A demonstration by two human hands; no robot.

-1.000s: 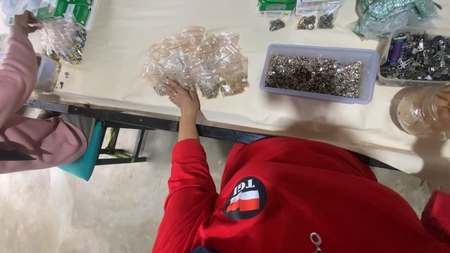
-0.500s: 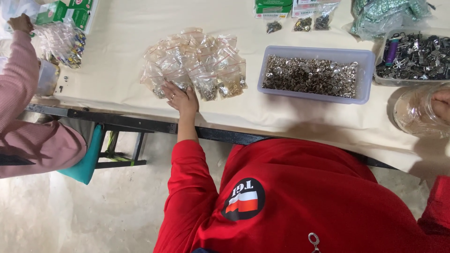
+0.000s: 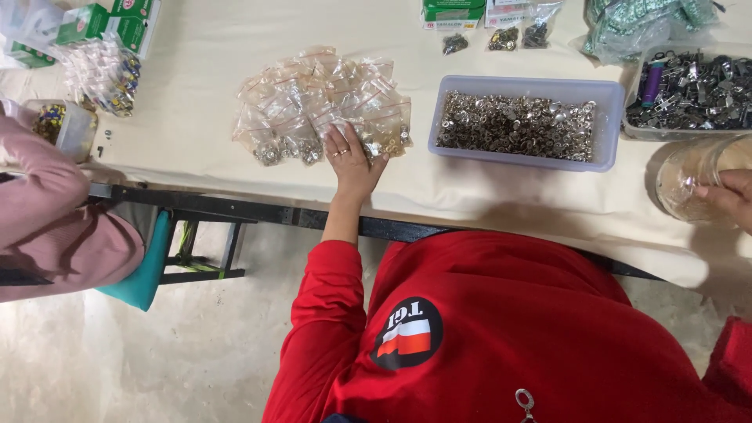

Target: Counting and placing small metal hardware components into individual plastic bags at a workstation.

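Note:
A heap of small clear zip bags (image 3: 313, 102) holding silver metal bits lies on the cream-covered table (image 3: 196, 157). My left hand (image 3: 350, 160), a ring on one finger, lies palm down on the heap's near right edge with its fingers spread. My right hand (image 3: 727, 197) is at the far right edge of the view, fingers curled on the rim of a clear round container (image 3: 685, 178). Between the hands stands a pale plastic tray (image 3: 513, 160) full of silver snap fasteners. My red shirt fills the lower view.
A second tray (image 3: 680, 134) of dark metal clips stands at the back right, with green boxes (image 3: 453, 11) and small bags behind. At left are a co-worker's pink sleeve (image 3: 55, 227), a small tub (image 3: 66, 129) of coloured bits, and a teal stool (image 3: 149, 270) under the table.
My left hand has slid to the right along the near edge of the bag heap. The co-worker's raised hand at top left has dropped out of sight. More of my right hand shows.

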